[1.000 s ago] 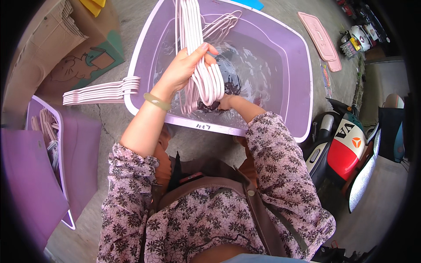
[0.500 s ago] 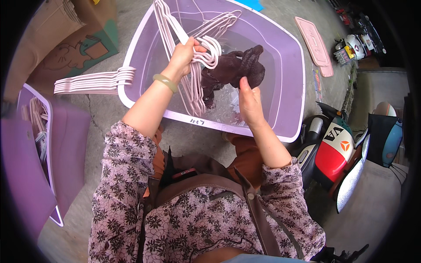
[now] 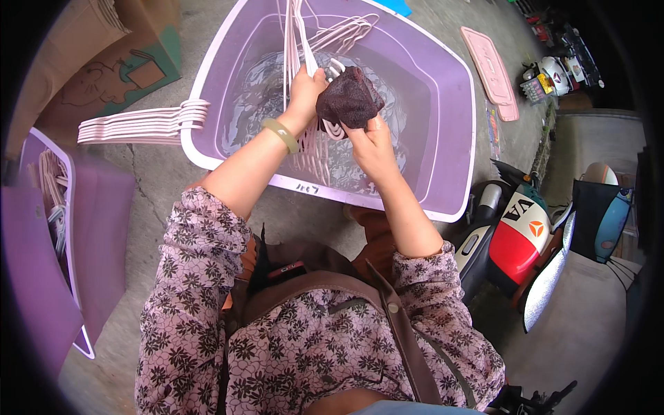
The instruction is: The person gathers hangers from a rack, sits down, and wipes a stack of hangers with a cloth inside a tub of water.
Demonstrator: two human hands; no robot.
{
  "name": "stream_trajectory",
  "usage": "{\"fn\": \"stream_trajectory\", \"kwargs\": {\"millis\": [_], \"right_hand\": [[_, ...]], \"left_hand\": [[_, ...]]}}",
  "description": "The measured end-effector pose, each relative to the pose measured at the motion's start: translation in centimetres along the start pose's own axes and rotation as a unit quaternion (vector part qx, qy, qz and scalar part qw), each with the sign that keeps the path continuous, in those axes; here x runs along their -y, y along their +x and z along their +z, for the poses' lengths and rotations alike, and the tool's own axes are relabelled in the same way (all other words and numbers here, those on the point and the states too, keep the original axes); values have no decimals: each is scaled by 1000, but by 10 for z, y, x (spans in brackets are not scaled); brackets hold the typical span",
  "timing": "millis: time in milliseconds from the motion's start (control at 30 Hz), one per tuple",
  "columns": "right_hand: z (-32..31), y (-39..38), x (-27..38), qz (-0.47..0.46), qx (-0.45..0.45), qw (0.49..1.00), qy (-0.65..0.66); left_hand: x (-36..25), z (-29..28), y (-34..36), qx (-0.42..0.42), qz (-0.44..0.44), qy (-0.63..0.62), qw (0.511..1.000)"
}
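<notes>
My left hand is closed around a bunch of pale pink clothes hangers, held over a big purple tub with water in it. Against their hooks my right hand presses a wet dark brown cloth, gripped between thumb and fingers. The cloth hides part of the hooks; a few white curves show below and above it. More hangers lean at the tub's far side, partly in the water.
A stack of pink hangers rests on the tub's left rim. Further left stand a purple bin holding hangers and a cardboard box. A pink lid lies on the floor at right, near a red and white scooter.
The cloth has moved up and left, out of the water and onto the hanger hooks. My left hand has turned the hangers more upright and shifted slightly right.
</notes>
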State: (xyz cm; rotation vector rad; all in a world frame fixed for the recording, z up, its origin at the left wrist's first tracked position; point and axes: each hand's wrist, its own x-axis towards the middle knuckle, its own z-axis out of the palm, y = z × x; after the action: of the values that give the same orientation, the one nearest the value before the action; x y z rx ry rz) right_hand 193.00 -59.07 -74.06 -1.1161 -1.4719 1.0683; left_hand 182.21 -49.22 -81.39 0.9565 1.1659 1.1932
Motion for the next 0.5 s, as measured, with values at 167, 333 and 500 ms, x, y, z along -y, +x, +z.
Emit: {"fn": "stream_trajectory", "kwargs": {"millis": [167, 333, 500], "right_hand": [[-12, 17, -13, 3, -18, 993, -113], [-21, 30, -9, -64, -112, 981, -146], [-34, 47, 8, 151, -130, 961, 193]], "left_hand": [[1, 10, -13, -14, 86, 132, 987], [-12, 8, -14, 12, 94, 182, 979], [-19, 8, -17, 57, 133, 165, 976]]}}
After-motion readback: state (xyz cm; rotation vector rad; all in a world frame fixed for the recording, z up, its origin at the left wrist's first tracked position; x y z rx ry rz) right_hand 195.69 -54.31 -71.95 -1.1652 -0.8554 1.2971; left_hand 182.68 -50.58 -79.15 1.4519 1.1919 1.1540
